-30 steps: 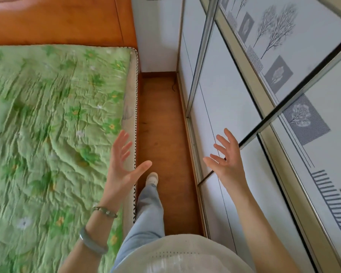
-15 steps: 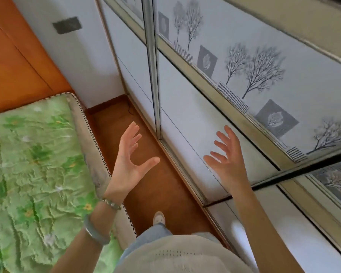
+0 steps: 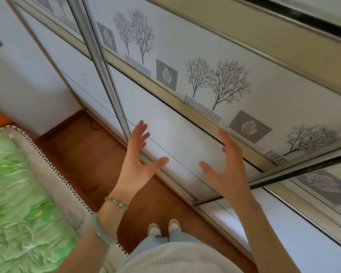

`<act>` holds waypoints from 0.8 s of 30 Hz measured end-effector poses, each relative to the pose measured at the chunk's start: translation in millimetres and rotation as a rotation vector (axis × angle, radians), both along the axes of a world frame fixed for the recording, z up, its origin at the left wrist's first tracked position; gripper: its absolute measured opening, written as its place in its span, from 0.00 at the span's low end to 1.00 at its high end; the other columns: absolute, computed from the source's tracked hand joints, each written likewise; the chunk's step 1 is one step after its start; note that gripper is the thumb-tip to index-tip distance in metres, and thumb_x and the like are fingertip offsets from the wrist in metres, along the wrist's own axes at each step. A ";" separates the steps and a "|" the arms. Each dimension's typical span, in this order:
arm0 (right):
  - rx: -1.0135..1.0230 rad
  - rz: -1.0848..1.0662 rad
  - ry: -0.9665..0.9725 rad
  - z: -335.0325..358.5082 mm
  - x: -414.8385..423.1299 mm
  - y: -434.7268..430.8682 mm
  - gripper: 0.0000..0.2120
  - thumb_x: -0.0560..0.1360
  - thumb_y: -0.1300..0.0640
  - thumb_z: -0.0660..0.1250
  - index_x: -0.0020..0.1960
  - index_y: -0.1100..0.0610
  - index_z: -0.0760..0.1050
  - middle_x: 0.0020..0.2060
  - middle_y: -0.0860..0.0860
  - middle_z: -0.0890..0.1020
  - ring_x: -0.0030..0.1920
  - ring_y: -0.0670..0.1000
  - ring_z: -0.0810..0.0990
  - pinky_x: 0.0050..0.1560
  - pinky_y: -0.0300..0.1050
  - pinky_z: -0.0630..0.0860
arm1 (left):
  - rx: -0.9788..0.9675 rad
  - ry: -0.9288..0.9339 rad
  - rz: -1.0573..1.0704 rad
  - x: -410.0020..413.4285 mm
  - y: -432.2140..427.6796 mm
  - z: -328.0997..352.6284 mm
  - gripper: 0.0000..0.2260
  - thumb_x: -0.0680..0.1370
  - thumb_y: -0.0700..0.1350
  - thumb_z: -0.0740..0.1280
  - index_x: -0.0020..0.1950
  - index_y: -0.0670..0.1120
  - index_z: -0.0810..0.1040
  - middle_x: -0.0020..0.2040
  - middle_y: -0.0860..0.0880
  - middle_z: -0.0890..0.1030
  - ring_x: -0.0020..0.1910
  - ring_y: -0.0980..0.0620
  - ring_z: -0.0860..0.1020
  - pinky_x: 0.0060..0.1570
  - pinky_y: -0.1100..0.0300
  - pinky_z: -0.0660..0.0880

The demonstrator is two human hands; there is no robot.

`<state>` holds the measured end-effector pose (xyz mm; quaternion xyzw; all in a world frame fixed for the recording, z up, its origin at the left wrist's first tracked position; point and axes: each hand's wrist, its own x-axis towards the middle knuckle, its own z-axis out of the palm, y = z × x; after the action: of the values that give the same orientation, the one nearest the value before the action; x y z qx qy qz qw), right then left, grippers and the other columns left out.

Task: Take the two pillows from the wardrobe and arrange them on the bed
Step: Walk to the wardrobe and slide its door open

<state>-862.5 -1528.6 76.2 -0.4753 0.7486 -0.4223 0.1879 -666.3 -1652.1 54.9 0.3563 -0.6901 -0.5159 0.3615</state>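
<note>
a second ago i was looking along the bed point(image 3: 18, 194) and the strip of floor point(image 3: 91, 154) beside it. now i've turned to face the wardrobe point(image 3: 185, 131) square on, feet together on the floor, and the bed has slid off to my lower left. my hands have come round with me and sit closer to the doors than they did.

the left hand point(image 3: 138, 162) is up with fingers straight and spread, thumb out, holding nothing. its fingertips are just by the metal stile point(image 3: 104, 75) where two sliding doors meet, though i can't tell whether they touch it. the right hand point(image 3: 227, 168) is likewise open and empty, palm facing the left one, raised in front of the white door panel.

the doors look closed, so no pillows show anywhere; i take it they are inside, behind the panels ahead of my hands. nothing is on the bed yet. so the task has barely started, and i reckon the next thing is to slide a door aside at that stile.
</note>
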 end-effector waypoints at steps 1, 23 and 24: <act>-0.011 0.022 0.067 2.9 -1.2 0.5 0.45 0.71 0.55 0.74 0.71 0.28 0.48 0.64 0.22 0.56 0.72 0.43 0.60 0.69 0.50 0.64 | -0.012 0.006 -0.004 -4.6 -0.5 1.1 0.44 0.68 0.49 0.77 0.77 0.55 0.55 0.75 0.57 0.64 0.71 0.59 0.67 0.69 0.64 0.65; 0.184 -0.351 1.283 52.7 -48.8 14.6 0.39 0.71 0.46 0.69 0.75 0.63 0.61 0.75 0.63 0.55 0.75 0.64 0.56 0.72 0.66 0.53 | -1.469 -0.548 -0.108 -133.7 -75.5 13.8 0.33 0.80 0.63 0.54 0.77 0.41 0.60 0.77 0.42 0.60 0.76 0.42 0.60 0.74 0.40 0.55; 0.211 -0.356 1.280 53.3 -50.4 13.5 0.40 0.70 0.45 0.71 0.74 0.64 0.61 0.75 0.63 0.56 0.75 0.64 0.57 0.72 0.66 0.54 | -1.467 -0.561 -0.113 -137.1 -75.8 14.7 0.33 0.80 0.63 0.54 0.77 0.41 0.61 0.77 0.42 0.61 0.76 0.42 0.60 0.74 0.40 0.56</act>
<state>-912.9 -1515.1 129.5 -0.4801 0.8167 -0.0064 -0.3199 -803.4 -1727.9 69.6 0.1080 -0.9369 0.1631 0.2899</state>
